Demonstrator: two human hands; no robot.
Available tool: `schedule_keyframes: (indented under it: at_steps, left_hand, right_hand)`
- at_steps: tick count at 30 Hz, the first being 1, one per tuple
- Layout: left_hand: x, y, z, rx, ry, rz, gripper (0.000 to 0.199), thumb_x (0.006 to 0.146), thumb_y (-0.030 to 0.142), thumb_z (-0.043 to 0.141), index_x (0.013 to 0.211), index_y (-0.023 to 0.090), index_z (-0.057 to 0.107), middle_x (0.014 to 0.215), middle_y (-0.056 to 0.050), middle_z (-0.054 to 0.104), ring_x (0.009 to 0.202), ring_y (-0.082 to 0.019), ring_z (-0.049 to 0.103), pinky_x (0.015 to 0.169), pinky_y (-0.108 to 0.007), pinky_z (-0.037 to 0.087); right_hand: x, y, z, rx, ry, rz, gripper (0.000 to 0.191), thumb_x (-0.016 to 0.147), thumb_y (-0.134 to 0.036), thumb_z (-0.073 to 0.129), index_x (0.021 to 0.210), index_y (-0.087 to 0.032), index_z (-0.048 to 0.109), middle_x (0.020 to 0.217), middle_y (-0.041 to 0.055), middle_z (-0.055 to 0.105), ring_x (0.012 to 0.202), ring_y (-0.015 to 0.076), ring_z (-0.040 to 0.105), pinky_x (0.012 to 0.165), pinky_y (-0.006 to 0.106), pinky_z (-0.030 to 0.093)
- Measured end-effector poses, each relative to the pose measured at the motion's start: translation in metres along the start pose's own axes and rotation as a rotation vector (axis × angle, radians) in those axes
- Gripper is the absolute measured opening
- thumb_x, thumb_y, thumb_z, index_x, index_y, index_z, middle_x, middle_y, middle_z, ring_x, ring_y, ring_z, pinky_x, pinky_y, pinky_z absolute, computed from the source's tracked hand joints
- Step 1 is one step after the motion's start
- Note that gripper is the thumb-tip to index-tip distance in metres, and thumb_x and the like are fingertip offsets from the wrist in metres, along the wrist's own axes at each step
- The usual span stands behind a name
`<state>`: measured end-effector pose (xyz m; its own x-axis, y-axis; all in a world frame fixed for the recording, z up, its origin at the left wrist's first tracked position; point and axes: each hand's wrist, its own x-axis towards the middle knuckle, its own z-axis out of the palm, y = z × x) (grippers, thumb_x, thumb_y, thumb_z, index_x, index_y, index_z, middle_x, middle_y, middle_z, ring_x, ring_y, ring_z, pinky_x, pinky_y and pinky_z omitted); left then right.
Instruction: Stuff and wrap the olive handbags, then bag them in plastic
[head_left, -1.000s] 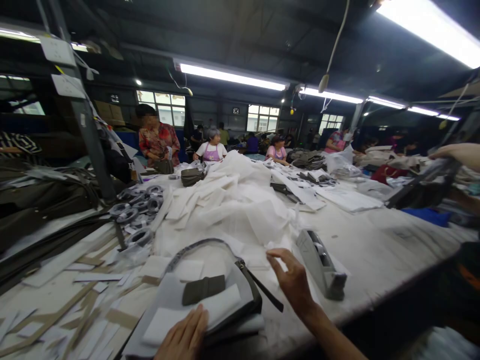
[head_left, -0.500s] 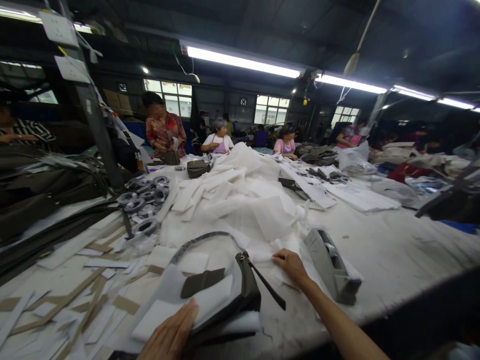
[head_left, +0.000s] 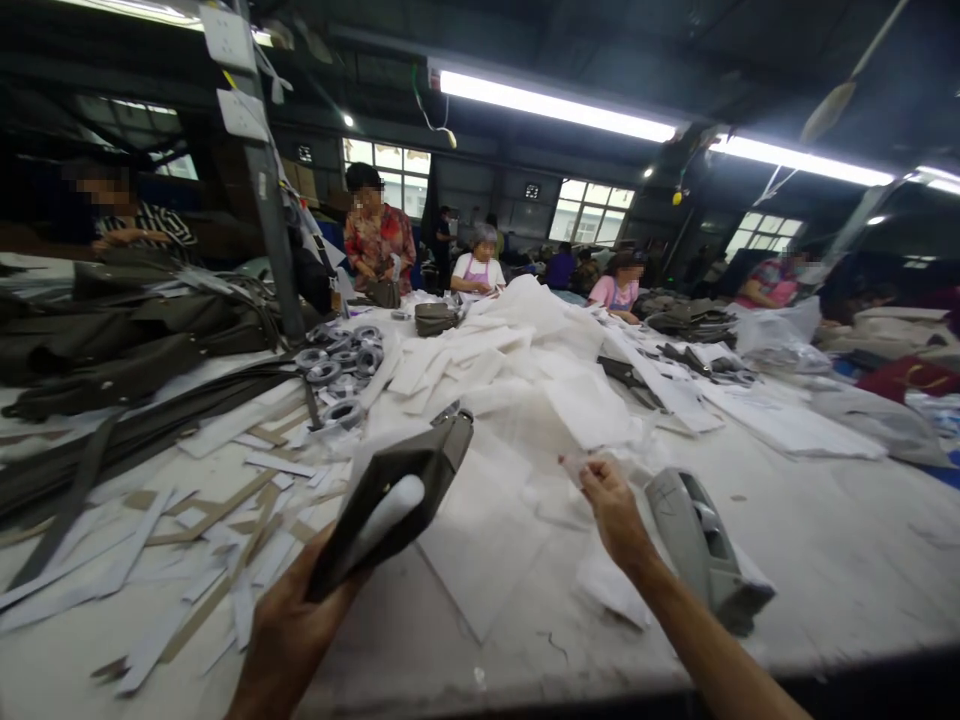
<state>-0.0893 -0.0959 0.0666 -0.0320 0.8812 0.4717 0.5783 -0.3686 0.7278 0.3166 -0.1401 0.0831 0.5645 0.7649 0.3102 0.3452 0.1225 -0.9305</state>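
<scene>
My left hand point(head_left: 292, 620) is closed round the lower end of a dark olive handbag point(head_left: 442, 465), lifted and tilted above the table. A rolled piece of white padding point(head_left: 391, 508) shows at its side. My right hand point(head_left: 611, 510) is pinched at the near edge of the heap of thin white sheets point(head_left: 525, 350), with a thin, see-through sheet seemingly between the fingertips. Just right of that hand stands a grey tape dispenser point(head_left: 667, 510). Below the hand lies a folded white sheet point(head_left: 611, 585).
Paper and cardboard strips point(head_left: 217, 540) litter the table's left side, near grey wrapped rings point(head_left: 345, 412) and dark straps. Olive bag pieces point(head_left: 150, 330) are heaped further left, by a metal post point(head_left: 274, 230). Several people work across the table. A plastic bag point(head_left: 776, 335) sits back right.
My left hand has gone from lying on the bag to gripping it, raising and turning it upright. My right hand now pinches at the sheets. The view has swung left.
</scene>
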Motion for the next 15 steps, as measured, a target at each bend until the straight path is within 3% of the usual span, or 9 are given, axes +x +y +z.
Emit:
schedule_keyframes:
  at_steps: [5,8,11,15]
  left_hand:
    - [0.015,0.008,-0.013,-0.013,0.063,-0.170,0.055,0.063,0.059,0.068,0.105,0.023,0.067,0.079,0.002,0.074,0.072,-0.023,0.070,0.064,-0.027,0.057]
    - [0.014,0.009,-0.014,-0.020,0.070,-0.190,0.055,0.063,0.060,0.067,0.103,0.023,0.067,0.078,0.001,0.073,0.071,-0.023,0.070,0.063,-0.028,0.057]
    - [0.010,0.003,-0.012,-0.012,0.070,-0.188,0.057,0.062,0.062,0.068,0.104,0.024,0.066,0.079,0.002,0.074,0.072,-0.024,0.070,0.066,-0.030,0.058]
    - [0.008,-0.015,-0.006,0.058,0.077,-0.227,0.063,0.062,0.065,0.066,0.111,0.024,0.066,0.091,-0.001,0.075,0.084,-0.029,0.072,0.072,-0.034,0.059]
  right_hand:
    - [-0.083,0.004,0.066,0.234,-0.459,0.157,0.042,0.085,-0.062,0.061,0.084,-0.022,0.051,0.097,0.0121,0.075,0.099,0.0283,0.069,0.092,0.046,0.049]
    - [-0.113,0.014,0.088,0.282,-0.585,0.218,0.042,0.088,-0.063,0.055,0.083,-0.022,0.049,0.089,0.0101,0.075,0.087,0.0264,0.072,0.082,0.043,0.054]
    - [-0.113,0.018,0.074,0.050,-0.593,0.019,0.034,0.093,-0.055,0.053,0.088,-0.022,0.057,0.093,0.0088,0.074,0.091,0.0263,0.070,0.082,0.042,0.055]
    - [-0.083,0.033,0.017,-0.444,-0.225,-0.398,0.021,0.097,-0.040,0.051,0.102,-0.024,0.063,0.115,0.0106,0.069,0.112,0.0291,0.063,0.096,0.049,0.050]
